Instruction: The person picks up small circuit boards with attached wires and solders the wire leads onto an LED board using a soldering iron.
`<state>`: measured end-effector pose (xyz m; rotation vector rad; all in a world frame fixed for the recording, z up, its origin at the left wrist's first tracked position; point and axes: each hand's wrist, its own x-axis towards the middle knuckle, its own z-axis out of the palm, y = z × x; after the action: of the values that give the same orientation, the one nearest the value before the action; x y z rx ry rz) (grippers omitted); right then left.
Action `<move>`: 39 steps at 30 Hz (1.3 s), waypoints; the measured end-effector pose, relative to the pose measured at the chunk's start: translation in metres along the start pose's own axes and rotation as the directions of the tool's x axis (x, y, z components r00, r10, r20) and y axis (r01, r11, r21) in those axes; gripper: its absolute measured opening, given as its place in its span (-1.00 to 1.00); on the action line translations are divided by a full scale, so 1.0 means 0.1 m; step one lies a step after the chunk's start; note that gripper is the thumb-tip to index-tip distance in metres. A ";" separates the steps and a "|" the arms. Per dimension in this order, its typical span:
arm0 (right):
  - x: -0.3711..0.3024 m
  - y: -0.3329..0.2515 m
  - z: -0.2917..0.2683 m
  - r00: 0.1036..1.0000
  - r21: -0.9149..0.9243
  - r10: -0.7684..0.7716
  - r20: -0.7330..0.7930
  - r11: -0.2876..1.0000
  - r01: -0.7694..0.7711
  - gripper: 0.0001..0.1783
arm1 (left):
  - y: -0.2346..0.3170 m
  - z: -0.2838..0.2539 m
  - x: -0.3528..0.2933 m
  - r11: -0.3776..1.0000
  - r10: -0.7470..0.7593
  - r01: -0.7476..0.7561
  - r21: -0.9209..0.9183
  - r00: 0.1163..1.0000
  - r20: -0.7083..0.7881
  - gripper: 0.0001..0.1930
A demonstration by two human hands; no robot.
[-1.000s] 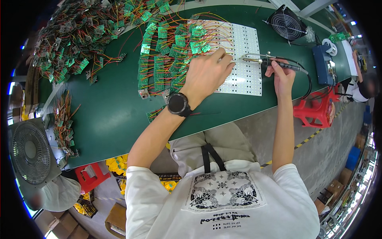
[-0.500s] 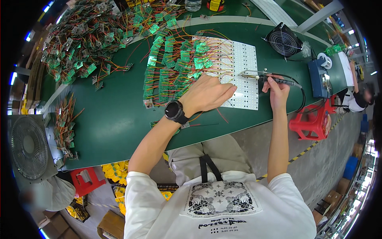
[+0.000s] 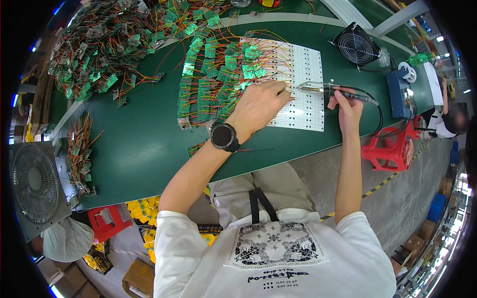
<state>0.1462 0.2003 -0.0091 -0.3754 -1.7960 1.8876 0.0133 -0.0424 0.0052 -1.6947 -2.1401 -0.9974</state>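
My right hand (image 3: 344, 103) grips a soldering iron (image 3: 332, 90) with a black cord, its metal tip pointing left over a white perforated board (image 3: 304, 99). My left hand (image 3: 261, 105), a black watch on its wrist, rests on that board with the fingertips pinched at a thin wire just left of the iron's tip. Rows of small green circuit boards (image 3: 213, 84) with orange and red wires lie across the board's left half and onto the green table (image 3: 144, 144).
A heap of wired green circuit boards (image 3: 99, 44) covers the table's far left. A small black fan (image 3: 356, 45) and a blue box (image 3: 399, 93) stand at the right. A red stool (image 3: 390, 149) is beside my right arm. A grey fan (image 3: 35, 186) stands lower left. Another person (image 3: 449, 119) sits far right.
The view has shifted slightly. My hands stay at the board; the iron's tip and my left fingertips are still close together at the same spot.
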 end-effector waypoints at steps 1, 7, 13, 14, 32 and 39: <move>0.00 0.00 0.00 1.000 -0.004 -0.011 0.011 1.000 0.011 -0.78 | -0.01 0.00 -0.01 1.000 -0.010 0.010 -0.006 1.000 0.002 -0.90; 0.00 0.04 -0.03 0.999 0.004 -0.027 0.020 1.000 0.027 -0.78 | -0.04 0.06 -0.03 0.996 -0.053 0.049 0.077 0.998 0.042 -0.90; -0.01 0.03 -0.04 0.999 -0.002 -0.025 0.046 1.000 0.025 -0.77 | -0.04 0.07 -0.04 0.993 -0.093 0.092 0.073 0.996 0.012 -0.91; -0.01 0.03 -0.04 0.999 -0.005 -0.022 0.043 1.000 0.022 -0.77 | -0.04 0.08 -0.04 0.993 -0.093 0.092 0.069 0.996 0.014 -0.91; 0.00 0.03 -0.04 0.996 -0.049 -0.020 0.084 0.998 0.024 -0.77 | -0.07 0.12 -0.05 0.991 -0.109 0.109 0.071 0.994 -0.003 -0.92; -0.01 0.01 -0.01 0.997 -0.054 -0.019 0.075 0.998 0.023 -0.78 | -0.06 0.10 -0.06 0.992 -0.115 0.114 0.062 0.993 0.007 -0.92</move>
<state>0.1474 0.2010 -0.0108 -0.3082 -1.8956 1.8637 0.0116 -0.0411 -0.0074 -1.5681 -2.2726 -0.9439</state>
